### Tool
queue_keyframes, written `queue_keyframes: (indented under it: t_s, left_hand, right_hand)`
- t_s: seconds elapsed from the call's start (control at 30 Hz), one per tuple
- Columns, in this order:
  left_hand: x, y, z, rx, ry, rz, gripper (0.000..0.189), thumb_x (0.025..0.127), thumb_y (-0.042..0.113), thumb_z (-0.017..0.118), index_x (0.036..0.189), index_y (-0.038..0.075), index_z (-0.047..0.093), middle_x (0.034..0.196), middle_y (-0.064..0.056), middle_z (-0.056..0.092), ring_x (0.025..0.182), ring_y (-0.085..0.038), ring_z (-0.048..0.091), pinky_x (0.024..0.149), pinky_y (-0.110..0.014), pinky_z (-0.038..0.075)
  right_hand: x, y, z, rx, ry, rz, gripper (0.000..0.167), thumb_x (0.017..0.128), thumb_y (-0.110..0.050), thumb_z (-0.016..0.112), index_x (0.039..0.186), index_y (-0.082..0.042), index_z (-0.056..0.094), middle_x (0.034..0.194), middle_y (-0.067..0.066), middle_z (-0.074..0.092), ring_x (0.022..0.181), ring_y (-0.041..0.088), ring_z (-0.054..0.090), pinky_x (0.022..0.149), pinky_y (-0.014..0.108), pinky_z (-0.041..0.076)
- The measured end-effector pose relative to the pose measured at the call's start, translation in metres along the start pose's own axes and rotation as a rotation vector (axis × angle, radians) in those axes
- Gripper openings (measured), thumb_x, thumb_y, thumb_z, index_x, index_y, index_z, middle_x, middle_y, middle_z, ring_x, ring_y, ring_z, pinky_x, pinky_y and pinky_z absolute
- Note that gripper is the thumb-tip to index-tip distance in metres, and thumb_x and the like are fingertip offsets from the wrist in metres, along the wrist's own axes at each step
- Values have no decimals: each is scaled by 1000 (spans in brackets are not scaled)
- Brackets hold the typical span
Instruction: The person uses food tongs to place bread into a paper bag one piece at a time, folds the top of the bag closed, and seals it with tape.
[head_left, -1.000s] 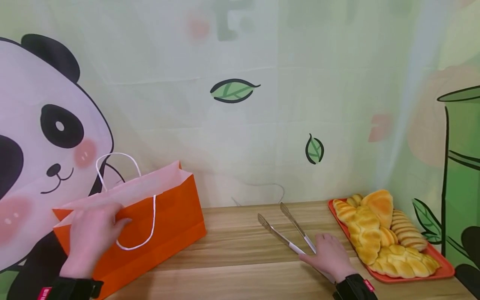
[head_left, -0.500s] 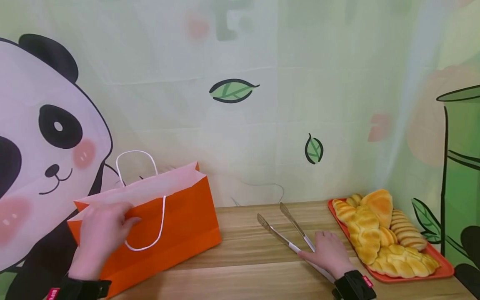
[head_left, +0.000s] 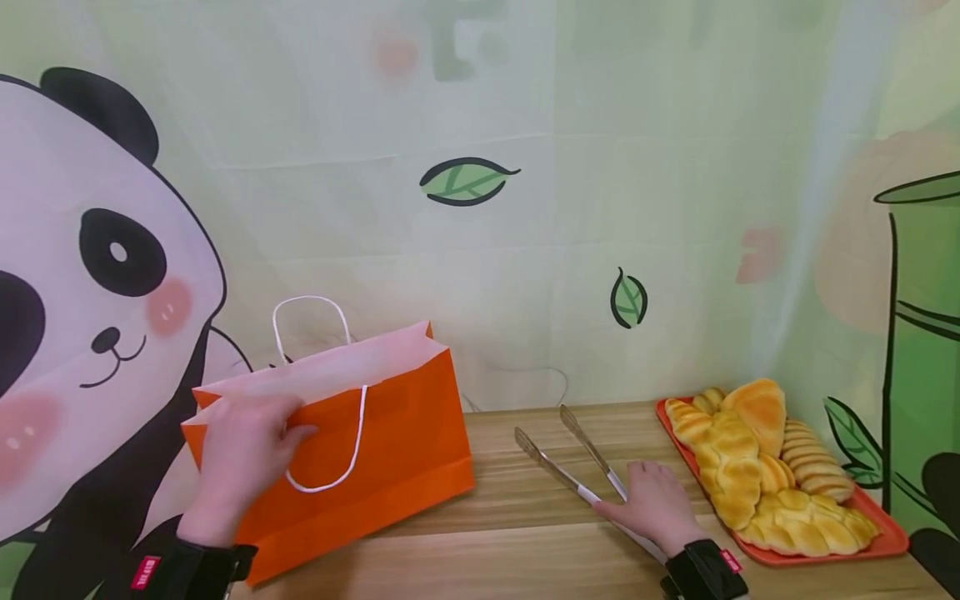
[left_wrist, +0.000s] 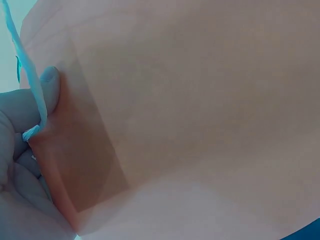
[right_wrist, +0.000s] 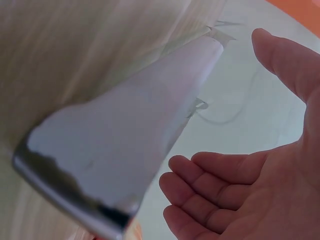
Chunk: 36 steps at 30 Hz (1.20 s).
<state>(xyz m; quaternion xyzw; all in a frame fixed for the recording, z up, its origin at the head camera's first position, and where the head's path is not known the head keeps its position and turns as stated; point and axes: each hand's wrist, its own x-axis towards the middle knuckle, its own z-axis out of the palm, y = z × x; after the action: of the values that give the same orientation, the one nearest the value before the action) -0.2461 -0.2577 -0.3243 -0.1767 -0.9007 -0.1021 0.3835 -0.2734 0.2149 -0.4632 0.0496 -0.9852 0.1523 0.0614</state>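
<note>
My left hand (head_left: 247, 462) grips the top edge of an orange paper bag (head_left: 397, 442) near its left corner. In the left wrist view the thumb (left_wrist: 50, 92) presses the bag's outer face, with the white cord handle (left_wrist: 31, 75) lying across it. The bag's mouth gapes, showing a pale inside; what is deeper in is hidden. On the table, a pair of metal tongs (head_left: 587, 493) lies with its arms spread, tips pointing away. Beside its handle end is my right hand (head_left: 660, 508), palm showing and fingers apart from the tongs in the right wrist view.
A red tray (head_left: 894, 535) heaped with several golden breads (head_left: 727, 467) stands at the right of the wooden table (head_left: 450, 554). Behind the table hangs a printed backdrop (head_left: 555, 217) with a panda and leaves.
My left hand has pulled the paper bag to the right across the table, closer to the tongs. The right hand, tongs and tray have stayed almost where they were.
</note>
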Motion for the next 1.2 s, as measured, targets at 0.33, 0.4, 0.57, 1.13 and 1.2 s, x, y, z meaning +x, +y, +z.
queue_keyframes:
  t_s: [0.33, 0.4, 0.57, 1.13, 1.2]
  left_hand:
    - [6, 15, 15, -27, 15, 33, 31, 63, 4, 93, 83, 7, 70, 76, -7, 68, 71, -29, 53, 77, -55, 42]
    - [7, 18, 17, -38, 11, 36, 30, 64, 4, 92, 84, 7, 70, 77, -7, 68, 72, -29, 53, 79, -55, 42]
    - [10, 26, 23, -59, 6, 50, 29, 65, 4, 92, 85, 7, 71, 78, -7, 69, 72, -28, 54, 81, -54, 41]
    - [17, 36, 43, -150, 7, 112, 26, 66, 6, 92, 82, 10, 71, 75, -2, 67, 75, -25, 56, 94, -58, 34]
    - [17, 36, 45, -157, 6, 116, 26, 66, 6, 92, 82, 11, 72, 76, -2, 67, 75, -25, 55, 95, -59, 34]
  right_hand:
    - [3, -3, 5, -6, -7, -7, 71, 74, -56, 79, 98, 7, 58, 91, 15, 55, 89, 34, 53, 80, 51, 43]
    - [3, -4, 5, -8, -12, -3, 71, 74, -57, 79, 98, 7, 58, 90, 15, 54, 88, 33, 52, 78, 50, 43]
    - [4, -5, 8, -4, -2, -15, 68, 74, -56, 80, 95, 5, 58, 89, 14, 54, 87, 33, 52, 79, 51, 43]
    - [7, -6, 14, 23, -15, -8, 72, 72, -56, 81, 97, 8, 58, 93, 17, 56, 89, 34, 55, 81, 51, 46]
    - [7, -6, 15, 21, -22, 0, 72, 72, -56, 81, 97, 7, 58, 93, 17, 56, 89, 33, 55, 80, 50, 46]
